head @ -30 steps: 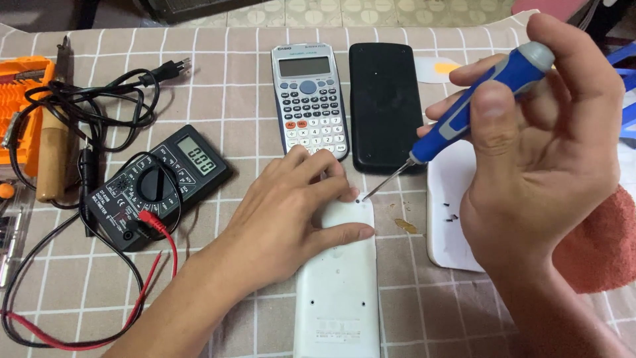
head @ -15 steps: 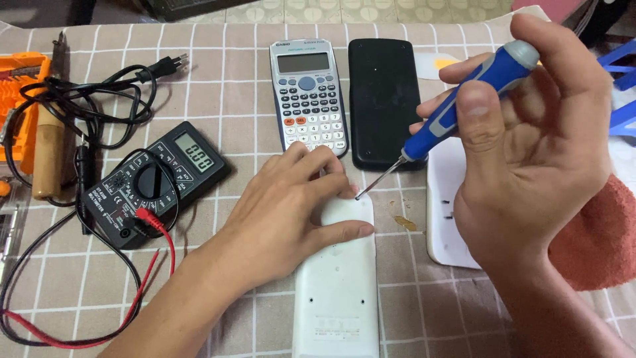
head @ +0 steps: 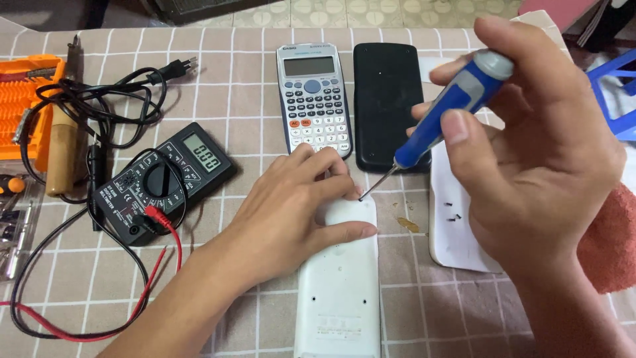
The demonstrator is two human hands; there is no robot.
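My left hand (head: 291, 212) lies flat on the top end of a white calculator (head: 339, 292) that rests face down on the checked tablecloth, fingers pinning its upper edge. My right hand (head: 530, 152) grips a screwdriver with a blue and grey handle (head: 457, 106). Its thin metal tip touches the white calculator's upper right corner, just beside my left fingertips. To the right lies a white plastic cover (head: 457, 225) with a few tiny dark screws on it.
A grey calculator (head: 313, 99) and a black cover (head: 387, 99) lie side by side behind. A black multimeter (head: 162, 179) with red and black leads sits at left, beside a soldering iron (head: 63, 146), a plug cord and an orange tool case (head: 26, 99). A red cloth (head: 613, 238) lies at right.
My right hand has shifted slightly on the screwdriver handle while the tip stays at the same corner. My left hand keeps its place on the white calculator.
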